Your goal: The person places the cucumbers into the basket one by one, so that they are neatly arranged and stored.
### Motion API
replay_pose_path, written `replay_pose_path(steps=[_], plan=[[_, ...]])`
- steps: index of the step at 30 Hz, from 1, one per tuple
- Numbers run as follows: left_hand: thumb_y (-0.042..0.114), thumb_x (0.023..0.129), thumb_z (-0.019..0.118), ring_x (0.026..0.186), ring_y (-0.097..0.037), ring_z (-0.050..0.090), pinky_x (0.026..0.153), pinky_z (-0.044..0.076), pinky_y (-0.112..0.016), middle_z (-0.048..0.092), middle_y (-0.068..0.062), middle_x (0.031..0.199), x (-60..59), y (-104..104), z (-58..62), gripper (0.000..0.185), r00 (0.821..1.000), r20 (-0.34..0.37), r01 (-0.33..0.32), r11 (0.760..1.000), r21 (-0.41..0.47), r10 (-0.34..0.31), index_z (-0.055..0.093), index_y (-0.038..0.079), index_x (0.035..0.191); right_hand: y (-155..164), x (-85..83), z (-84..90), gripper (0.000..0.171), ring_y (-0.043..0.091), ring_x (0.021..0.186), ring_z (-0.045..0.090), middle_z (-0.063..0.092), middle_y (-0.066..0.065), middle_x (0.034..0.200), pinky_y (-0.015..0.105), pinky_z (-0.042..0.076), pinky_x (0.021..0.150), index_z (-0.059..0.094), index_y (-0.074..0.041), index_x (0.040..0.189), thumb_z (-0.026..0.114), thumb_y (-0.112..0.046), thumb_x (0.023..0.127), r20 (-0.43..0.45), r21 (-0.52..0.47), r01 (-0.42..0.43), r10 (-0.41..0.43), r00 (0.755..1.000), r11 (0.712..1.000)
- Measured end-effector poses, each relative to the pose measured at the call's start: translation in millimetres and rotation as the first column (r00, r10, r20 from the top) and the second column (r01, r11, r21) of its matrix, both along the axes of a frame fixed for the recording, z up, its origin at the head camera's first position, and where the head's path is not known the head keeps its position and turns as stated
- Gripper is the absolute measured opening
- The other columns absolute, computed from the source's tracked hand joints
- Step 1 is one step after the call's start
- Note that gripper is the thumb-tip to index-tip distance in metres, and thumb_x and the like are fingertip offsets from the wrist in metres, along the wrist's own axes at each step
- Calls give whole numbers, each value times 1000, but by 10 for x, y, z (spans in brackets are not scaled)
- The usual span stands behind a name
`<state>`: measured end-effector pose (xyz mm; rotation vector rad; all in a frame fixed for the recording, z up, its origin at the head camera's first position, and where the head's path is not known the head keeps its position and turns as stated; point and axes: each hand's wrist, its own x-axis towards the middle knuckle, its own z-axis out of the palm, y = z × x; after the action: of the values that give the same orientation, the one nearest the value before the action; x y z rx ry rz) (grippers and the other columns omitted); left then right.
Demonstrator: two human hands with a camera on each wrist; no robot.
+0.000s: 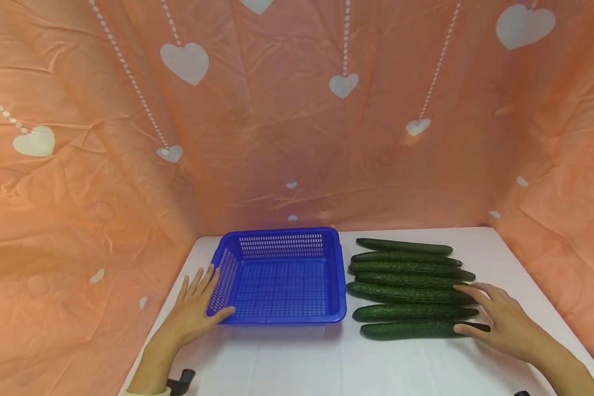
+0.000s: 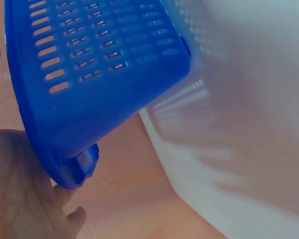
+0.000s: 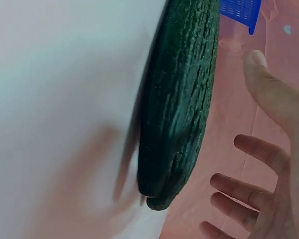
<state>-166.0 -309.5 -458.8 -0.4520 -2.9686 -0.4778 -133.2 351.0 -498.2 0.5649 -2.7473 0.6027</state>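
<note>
A blue perforated basket stands empty on the white table. My left hand lies open against its front-left corner, fingers straight along the outer wall and thumb at the front rim. The left wrist view shows the basket close up beside my palm. Right of the basket, several dark green cucumbers lie side by side in a row. My right hand hovers open at their right ends, thumb near the tip of the nearest cucumber. The right wrist view shows that cucumber with spread fingers beside it, not wrapped round it.
An orange cloth with white hearts hangs behind and on both sides of the table. A strip of bare tabletop runs along the front edge between my forearms. The basket's corner peeks in at the top of the right wrist view.
</note>
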Motion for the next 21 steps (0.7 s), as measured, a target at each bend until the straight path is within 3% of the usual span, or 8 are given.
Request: replay_pose_path(steps=[4, 10, 13, 21], plan=[[61, 98, 67, 163, -50, 7, 132, -7, -60, 15, -28, 176, 1, 3, -19, 106, 1000, 31, -4, 1000, 8, 3, 24, -6, 167, -18, 19, -50, 77, 37, 109, 59, 62, 10, 124, 58, 45, 82, 62, -17, 136, 99, -40, 73, -17, 34, 10, -9, 1000, 999], [61, 98, 67, 163, -48, 6, 132, -4, -62, 11, -29, 176, -7, 3, -42, 108, 999, 52, -3, 1000, 9, 3, 21, -7, 167, 13, 1, -181, 69, 15, 92, 58, 60, -8, 108, 35, 47, 77, 65, -18, 120, 103, -38, 66, -82, 44, -21, 25, 996, 999], [61, 98, 67, 164, -48, 7, 132, 0, -63, 11, -29, 176, -15, 1, -55, 108, 998, 57, -2, 1000, 3, 2, 20, -8, 167, 26, -12, -244, 66, 9, 89, 57, 59, -13, 105, 31, 48, 74, 65, -19, 114, 104, -37, 63, -94, 42, -45, 49, 994, 998], [60, 98, 67, 163, -49, 11, 133, 0, -61, 10, -31, 176, -19, -5, -56, 109, 998, 62, 6, 1000, 21, -7, 20, -12, 165, 46, -25, -327, 57, -3, 82, 48, 51, -15, 95, 30, 47, 63, 63, -15, 108, 102, -23, 67, -14, 16, -105, 105, 994, 994]])
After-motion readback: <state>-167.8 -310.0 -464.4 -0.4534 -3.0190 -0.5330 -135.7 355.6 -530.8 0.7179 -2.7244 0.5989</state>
